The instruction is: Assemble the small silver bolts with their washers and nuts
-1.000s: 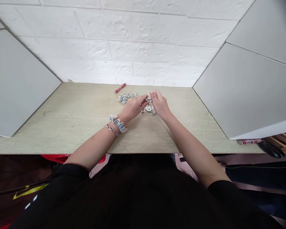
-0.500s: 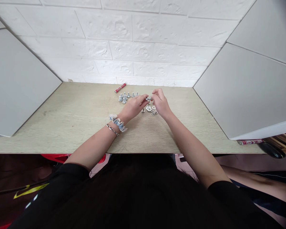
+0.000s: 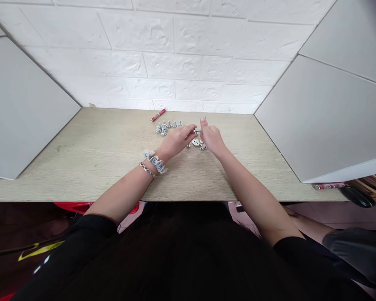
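Between my two hands a silver bolt (image 3: 198,131) lies roughly level above the wooden table. My left hand (image 3: 178,140) pinches its left end between thumb and fingers. Curled at the bolt's right end, my right hand (image 3: 211,137) closes on it with the thumb raised. Just below the hands lie silver washers (image 3: 196,142) and small nuts (image 3: 202,149), partly hidden by my right hand. Another bolt (image 3: 188,145) stands under my left fingers. To the left, several bolts (image 3: 163,128) stand on their heads in a cluster.
A red tube (image 3: 158,115) lies behind the bolts on the table (image 3: 113,159), near the white brick wall (image 3: 191,65). Grey panels rise at both sides. At the right edge are a red-and-white tube (image 3: 329,186) and a dark object (image 3: 358,197). Another person's arm shows lower right.
My right fingers have curled in and its thumb now points up. More of the washers is covered. At the lower right, the other person's limb has shifted and dark grey cloth has appeared.
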Tool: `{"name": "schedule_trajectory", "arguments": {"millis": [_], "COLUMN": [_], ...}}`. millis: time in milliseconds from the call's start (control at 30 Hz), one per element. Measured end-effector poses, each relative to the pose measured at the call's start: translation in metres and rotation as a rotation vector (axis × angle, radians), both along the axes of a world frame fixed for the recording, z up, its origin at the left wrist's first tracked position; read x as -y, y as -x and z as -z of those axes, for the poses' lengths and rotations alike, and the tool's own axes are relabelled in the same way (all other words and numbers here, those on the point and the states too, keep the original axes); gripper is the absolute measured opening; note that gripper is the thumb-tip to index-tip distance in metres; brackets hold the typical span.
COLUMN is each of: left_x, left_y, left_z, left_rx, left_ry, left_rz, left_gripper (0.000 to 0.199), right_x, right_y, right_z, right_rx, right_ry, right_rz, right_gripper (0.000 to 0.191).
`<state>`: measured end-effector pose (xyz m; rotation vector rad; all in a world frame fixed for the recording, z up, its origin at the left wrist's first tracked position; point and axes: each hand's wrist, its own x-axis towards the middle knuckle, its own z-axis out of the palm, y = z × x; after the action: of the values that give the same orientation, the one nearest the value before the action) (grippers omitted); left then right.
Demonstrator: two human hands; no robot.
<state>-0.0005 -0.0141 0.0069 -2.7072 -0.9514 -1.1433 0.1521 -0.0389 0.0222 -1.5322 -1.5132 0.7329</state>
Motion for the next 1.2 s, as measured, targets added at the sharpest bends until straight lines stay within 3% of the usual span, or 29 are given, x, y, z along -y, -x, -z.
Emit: {"name": "schedule_trajectory", "arguments": {"millis": [200, 333, 400, 700, 867, 1000, 1133, 1200], "left_x": [-0.0011, -0.0023, -0.0024, -0.0013, -0.0024, -0.003, -0.0022, -0.0012], "left_y": [0.0004, 0.0003, 0.0001, 0.0006, 0.0007, 0.0008, 0.0005, 0.0002], "left_z": [-0.0007, -0.0002, -0.0002, -0.0003, 0.0011, 0.0008, -0.0006, -0.0012], "left_rx": [0.006, 0.02, 0.02, 0.014, 0.0, 0.007, 0.023, 0.026], "left_ry": [0.011, 0.013, 0.012, 0.01, -0.002, -0.002, 0.008, 0.005], "left_rz": [0.0, -0.022, -0.015, 0.01, 0.001, -0.018, -0.016, 0.009], "left_gripper": [0.021, 0.02, 0.02, 0.022, 0.022, 0.021, 0.02, 0.02], "right_x": [-0.0014, -0.0061, -0.0074, -0.0009, -0.002, -0.0044, -0.0069, -0.0071], "right_y": [-0.0002, 0.0001, 0.0003, 0.0004, -0.0013, -0.0014, -0.0003, 0.0001], "right_z": [-0.0003, 0.0025, 0.0039, 0.0, 0.0013, 0.0022, 0.0016, 0.0009], "right_rx": [-0.092, -0.192, -0.226, -0.098, -0.086, -0.126, -0.27, -0.313], "right_ry": [-0.029, -0.12, -0.126, -0.05, 0.023, -0.037, -0.131, -0.143], "right_rz": [-0.027, -0.055, -0.052, 0.01, -0.028, -0.071, -0.139, -0.123], "right_gripper": [0.055, 0.027, 0.023, 0.057, 0.06, 0.046, 0.009, 0.012]}}
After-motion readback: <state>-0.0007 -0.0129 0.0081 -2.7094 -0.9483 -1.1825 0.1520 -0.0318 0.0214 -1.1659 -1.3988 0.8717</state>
